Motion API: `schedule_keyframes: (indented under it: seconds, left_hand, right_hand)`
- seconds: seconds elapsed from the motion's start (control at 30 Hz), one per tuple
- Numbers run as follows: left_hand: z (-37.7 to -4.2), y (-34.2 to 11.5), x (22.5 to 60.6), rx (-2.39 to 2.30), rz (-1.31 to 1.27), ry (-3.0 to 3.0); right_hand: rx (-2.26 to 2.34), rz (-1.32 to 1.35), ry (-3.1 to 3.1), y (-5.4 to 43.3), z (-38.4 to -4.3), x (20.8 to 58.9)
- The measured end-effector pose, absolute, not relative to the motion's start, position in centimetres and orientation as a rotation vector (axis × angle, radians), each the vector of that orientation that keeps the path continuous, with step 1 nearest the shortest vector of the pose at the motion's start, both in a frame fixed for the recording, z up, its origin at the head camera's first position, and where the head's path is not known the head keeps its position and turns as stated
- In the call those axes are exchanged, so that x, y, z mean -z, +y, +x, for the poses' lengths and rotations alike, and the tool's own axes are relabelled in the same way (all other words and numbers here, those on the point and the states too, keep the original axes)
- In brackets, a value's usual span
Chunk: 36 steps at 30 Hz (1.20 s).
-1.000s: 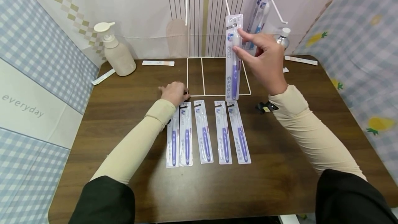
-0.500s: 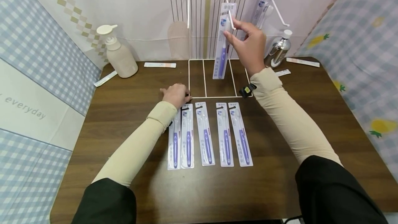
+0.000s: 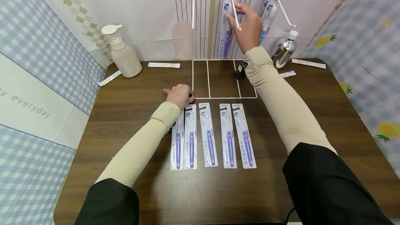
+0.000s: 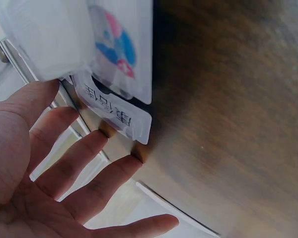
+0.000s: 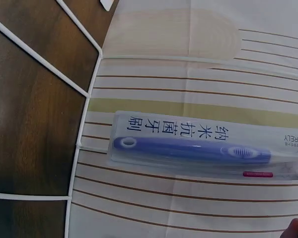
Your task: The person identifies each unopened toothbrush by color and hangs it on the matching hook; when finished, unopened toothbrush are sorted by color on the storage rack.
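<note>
My right hand (image 3: 249,26) pinches a clear pack (image 3: 223,32), a purple toothbrush (image 5: 188,150) inside, upright with a white hook (image 3: 235,12) jutting through its top. My left hand (image 3: 179,95), fingers spread and relaxed, holds nothing beside the wire rack (image 3: 225,98); five more packs (image 3: 208,138), each containing a purple brush, lie near.

five toothbrush packs (image 3: 208,138): before rack (image 3: 225,98) | pump bottle (image 3: 125,58): left of rack
</note>
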<state>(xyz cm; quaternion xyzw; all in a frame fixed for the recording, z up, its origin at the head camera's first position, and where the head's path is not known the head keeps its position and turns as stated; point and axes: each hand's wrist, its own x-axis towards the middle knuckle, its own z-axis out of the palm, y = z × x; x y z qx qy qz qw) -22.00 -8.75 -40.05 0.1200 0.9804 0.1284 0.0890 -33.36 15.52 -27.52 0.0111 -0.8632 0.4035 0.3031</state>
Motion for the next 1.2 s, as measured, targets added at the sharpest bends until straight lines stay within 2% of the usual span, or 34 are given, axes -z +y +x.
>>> schedule_keyframes:
  seconds: [0.27,0.6,0.87,1.2]
  left_hand:
    - [-21.9,-8.5,40.4,-0.378,0.364,2.898]
    - [-22.4,-9.2,40.3,-0.376,0.38,2.909]
    - [-22.3,-9.2,40.0,-0.376,0.391,2.911]
    - [-22.3,-9.2,40.1,-0.38,0.401,2.913]
  right_hand:
    - [-1.071,0.019,-2.276,15.5,-34.1,27.9]
    - [-1.154,0.075,-2.226,15.9,-32.5,28.5]
    - [-1.324,0.224,-2.226,17.8,-27.0,31.7]
    - [-1.222,0.36,-2.455,21.3,-18.9,36.4]
